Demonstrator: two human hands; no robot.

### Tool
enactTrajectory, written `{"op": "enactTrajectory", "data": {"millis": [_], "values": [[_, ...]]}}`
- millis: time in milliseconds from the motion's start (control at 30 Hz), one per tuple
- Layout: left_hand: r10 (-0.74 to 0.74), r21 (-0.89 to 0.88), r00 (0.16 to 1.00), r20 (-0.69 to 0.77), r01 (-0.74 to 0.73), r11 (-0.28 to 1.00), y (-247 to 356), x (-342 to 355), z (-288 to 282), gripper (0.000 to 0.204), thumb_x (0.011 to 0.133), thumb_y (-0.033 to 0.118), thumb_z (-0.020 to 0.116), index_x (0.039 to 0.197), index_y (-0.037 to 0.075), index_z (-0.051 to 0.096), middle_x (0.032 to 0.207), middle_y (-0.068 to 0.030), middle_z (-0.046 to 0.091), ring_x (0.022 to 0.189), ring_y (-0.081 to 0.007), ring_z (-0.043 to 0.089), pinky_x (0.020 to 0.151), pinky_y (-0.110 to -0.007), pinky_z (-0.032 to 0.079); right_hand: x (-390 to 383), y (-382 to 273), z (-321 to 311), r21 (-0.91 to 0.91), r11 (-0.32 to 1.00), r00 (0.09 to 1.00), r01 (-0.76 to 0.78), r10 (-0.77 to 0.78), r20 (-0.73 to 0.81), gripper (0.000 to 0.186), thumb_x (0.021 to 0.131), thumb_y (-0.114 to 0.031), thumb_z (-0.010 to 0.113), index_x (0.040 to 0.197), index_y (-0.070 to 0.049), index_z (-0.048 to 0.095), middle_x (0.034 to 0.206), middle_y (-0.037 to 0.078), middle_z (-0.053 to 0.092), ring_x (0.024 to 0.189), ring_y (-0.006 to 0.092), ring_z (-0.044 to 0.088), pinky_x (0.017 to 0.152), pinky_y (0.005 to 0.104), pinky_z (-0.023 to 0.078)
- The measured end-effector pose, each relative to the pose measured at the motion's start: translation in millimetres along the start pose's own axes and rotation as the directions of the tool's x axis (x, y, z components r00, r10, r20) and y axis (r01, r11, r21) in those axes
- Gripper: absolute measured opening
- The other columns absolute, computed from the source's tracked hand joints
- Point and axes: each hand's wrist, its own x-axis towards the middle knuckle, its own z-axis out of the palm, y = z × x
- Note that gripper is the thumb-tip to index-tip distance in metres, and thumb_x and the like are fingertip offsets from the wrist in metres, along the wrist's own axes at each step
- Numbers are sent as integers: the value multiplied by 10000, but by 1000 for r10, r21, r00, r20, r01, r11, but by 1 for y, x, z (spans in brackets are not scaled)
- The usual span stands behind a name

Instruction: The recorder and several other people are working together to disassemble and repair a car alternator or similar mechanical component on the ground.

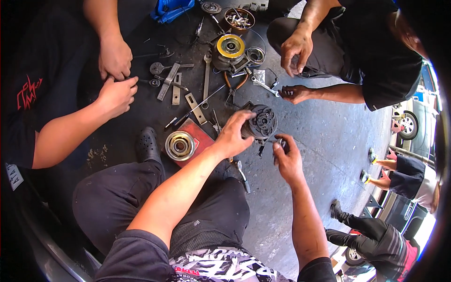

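Observation:
On the floor in front of me stands a dark round machine part (pixel 264 123), its top face full of holes and recesses; it looks like a compressor body. My left hand (pixel 231 135) is curved around its left side, fingers and thumb gripping the rim. Just right of it and nearer to me, my right hand (pixel 288 160) is closed on a small dark round metal piece (pixel 282 144), mostly covered by the fingers. A pulley (pixel 180 145) with a shiny metal ring lies on a red box (pixel 199 138) left of my left forearm. A ratchet wrench (pixel 243 176) lies below the machine part.
A second compressor with a yellow-rimmed pulley (pixel 230 46), pliers (pixel 236 84), wrenches (pixel 206 77) and slotted metal bars (pixel 195 108) lie beyond. A bowl of small parts (pixel 239 19) stands farther back. Two co-workers' hands (pixel 116 96) (pixel 297 49) are at left and far right.

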Motion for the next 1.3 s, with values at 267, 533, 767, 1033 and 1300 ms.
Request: {"op": "enactTrajectory", "data": {"millis": [267, 533, 767, 1033, 1300], "values": [[-95, 411, 995, 26, 76, 908, -14, 30, 55, 1150, 603, 504, 888, 1514, 115, 304, 1565, -145, 277, 1468, -371, 233, 1186, -534, 229, 48, -22, 0, -349, 896, 959, 274, -281, 30, 358, 878, -173, 676, 1178, -5, 576, 969, 227, 684, 930, 397, 672, 823, 434, 514], [-106, 466, 994, 38, 76, 882, -23, 32, 54, 1113, 595, 510, 883, 1513, 183, 346, 1554, -103, 303, 1456, -341, 262, 1169, -528, 259, 59, -36, 8, -387, 903, 981, 188, -188, 38, 333, 867, -196, 692, 1100, 25, 606, 923, 244, 690, 895, 409, 682, 795, 450, 521], [-68, 477, 997, 35, 44, 878, -25, 33, 54, 1067, 609, 515, 873, 1498, 190, 381, 1541, -105, 327, 1445, -346, 282, 1166, -519, 266, 61, -73, 17, -498, 862, 993, -95, 119, 16, 339, 886, -261, 684, 1023, 42, 619, 882, 268, 686, 887, 419, 685, 773, 471, 536], [-41, 419, 999, -6, 40, 907, -20, 32, 49, 994, 622, 361, 868, 1481, 193, 398, 1511, -123, 364, 1418, -362, 330, 1152, -533, 299, 55, -68, 10, -774, 580, 967, 254, -148, 206, 328, 886, -240, 686, 1065, 12, 574, 956, 267, 689, 933, 462, 662, 789, 519, 525], [-17, 428, 999, 34, 1, 904, -21, 32, 46, 963, 633, 393, 845, 1470, 201, 410, 1496, -116, 373, 1416, -351, 326, 1158, -525, 287, 63, -63, 12, -737, 639, 972, 218, -71, 226, 306, 890, -207, 665, 1112, -32, 547, 952, 260, 691, 956, 447, 667, 790, 514, 526]]}}
